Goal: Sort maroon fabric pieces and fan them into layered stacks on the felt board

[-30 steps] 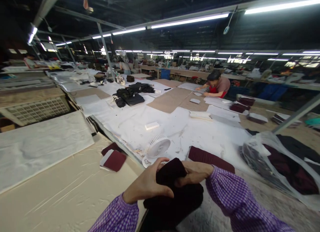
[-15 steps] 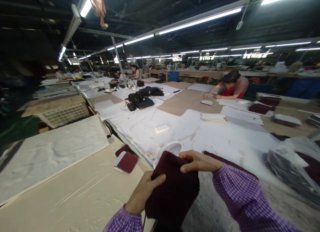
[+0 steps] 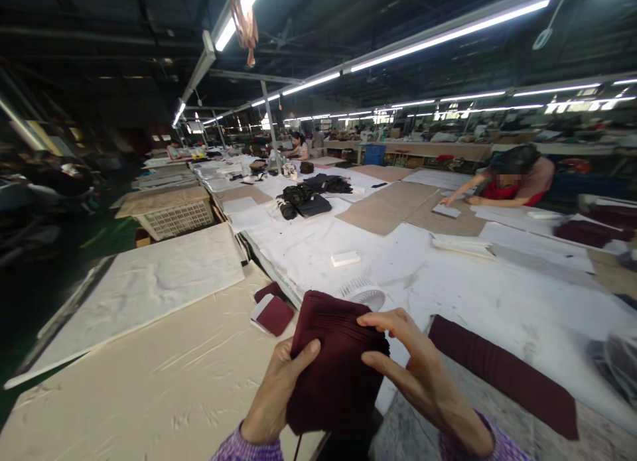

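Note:
A stack of dark maroon cloth pieces (image 3: 333, 381) is held upright in front of me, its layers fanned into ridges along the top. My left hand (image 3: 276, 388) grips its left side, thumb across the front and fingers behind. At the right edge is my right hand (image 3: 423, 371), thumb and fingers spread apart, fingertips touching the layered edge. To the right, a long row of overlapping maroon pieces (image 3: 502, 375) lies on the table. Small maroon pieces with a pale one (image 3: 273, 314) rest on the cream surface to the left. Just behind the stack is a white fan (image 3: 365, 292).
A white box-shaped object (image 3: 345, 258) and dark garments (image 3: 308, 199) lie on the white-covered table. A plastic crate (image 3: 174, 219) stands at the left. Across the table a co-worker (image 3: 517, 172) bends over brown sheets. A plastic bag (image 3: 620, 361) is at the right edge.
The view has swung left, revealing more of the maroon row. My right hand has loosened from the stack's top, its fingers spreading at the right edge. The stack's layers now show fanned.

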`<control>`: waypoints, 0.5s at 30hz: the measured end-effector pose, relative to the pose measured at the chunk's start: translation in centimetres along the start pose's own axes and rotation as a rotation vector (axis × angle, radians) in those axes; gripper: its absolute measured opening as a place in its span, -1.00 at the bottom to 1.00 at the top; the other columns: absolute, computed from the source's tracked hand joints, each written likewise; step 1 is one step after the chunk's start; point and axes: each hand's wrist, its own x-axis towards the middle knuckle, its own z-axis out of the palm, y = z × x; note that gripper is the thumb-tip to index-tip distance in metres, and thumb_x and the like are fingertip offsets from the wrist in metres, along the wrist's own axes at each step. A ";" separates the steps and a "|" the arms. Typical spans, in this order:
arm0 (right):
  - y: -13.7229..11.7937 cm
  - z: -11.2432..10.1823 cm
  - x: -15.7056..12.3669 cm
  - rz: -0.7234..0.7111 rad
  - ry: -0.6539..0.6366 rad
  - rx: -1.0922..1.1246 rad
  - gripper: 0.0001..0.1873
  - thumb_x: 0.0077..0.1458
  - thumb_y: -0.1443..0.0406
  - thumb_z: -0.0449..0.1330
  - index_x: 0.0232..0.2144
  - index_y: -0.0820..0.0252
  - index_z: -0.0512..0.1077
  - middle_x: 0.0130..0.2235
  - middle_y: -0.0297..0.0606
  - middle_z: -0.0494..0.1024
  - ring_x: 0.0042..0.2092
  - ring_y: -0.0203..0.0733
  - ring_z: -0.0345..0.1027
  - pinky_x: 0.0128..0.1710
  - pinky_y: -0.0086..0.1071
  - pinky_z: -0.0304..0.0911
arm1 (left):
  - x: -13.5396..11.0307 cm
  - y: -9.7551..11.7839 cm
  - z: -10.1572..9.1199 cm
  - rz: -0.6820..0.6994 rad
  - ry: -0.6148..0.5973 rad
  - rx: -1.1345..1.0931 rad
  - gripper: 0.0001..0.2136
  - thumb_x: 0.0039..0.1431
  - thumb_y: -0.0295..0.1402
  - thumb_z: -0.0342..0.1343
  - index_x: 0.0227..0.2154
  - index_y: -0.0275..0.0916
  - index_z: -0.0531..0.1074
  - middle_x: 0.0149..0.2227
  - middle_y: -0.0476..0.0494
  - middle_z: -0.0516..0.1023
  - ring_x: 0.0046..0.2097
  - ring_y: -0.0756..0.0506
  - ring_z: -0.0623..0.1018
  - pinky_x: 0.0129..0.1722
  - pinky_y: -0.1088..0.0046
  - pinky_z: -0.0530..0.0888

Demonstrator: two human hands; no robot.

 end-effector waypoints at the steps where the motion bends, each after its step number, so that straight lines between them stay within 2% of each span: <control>1: 0.0 0.2 0.0 0.007 0.006 0.004 -0.68 0.08 0.22 0.22 -0.08 0.02 0.33 -0.17 -0.28 0.45 -0.17 -0.14 0.26 -0.20 -0.29 0.26 | -0.2 0.1 0.1 0.002 0.000 -0.001 -0.71 -0.03 -0.29 0.27 -0.26 -0.36 0.53 -0.35 -0.20 0.61 -0.37 -0.08 0.57 -0.34 0.48 0.46; 7: 0.4 0.4 -0.2 0.057 -0.005 0.069 -0.65 0.07 0.17 0.22 -0.07 -0.01 0.33 -0.16 -0.30 0.44 -0.22 -0.18 0.27 -0.22 -0.32 0.25 | -1.0 0.6 0.0 0.021 -0.003 0.041 -0.78 0.00 -0.31 0.25 -0.31 -0.34 0.55 -0.43 -0.14 0.61 -0.46 0.00 0.52 -0.39 0.53 0.45; 15: 0.1 0.6 -0.4 0.089 -0.015 0.114 -0.69 0.06 0.15 0.23 -0.11 0.02 0.38 -0.20 -0.31 0.46 -0.25 -0.21 0.29 -0.23 -0.35 0.25 | -1.2 0.2 -0.6 0.026 -0.007 0.052 -0.76 -0.04 -0.29 0.27 -0.34 -0.36 0.55 -0.44 -0.15 0.60 -0.46 0.00 0.52 -0.40 0.55 0.45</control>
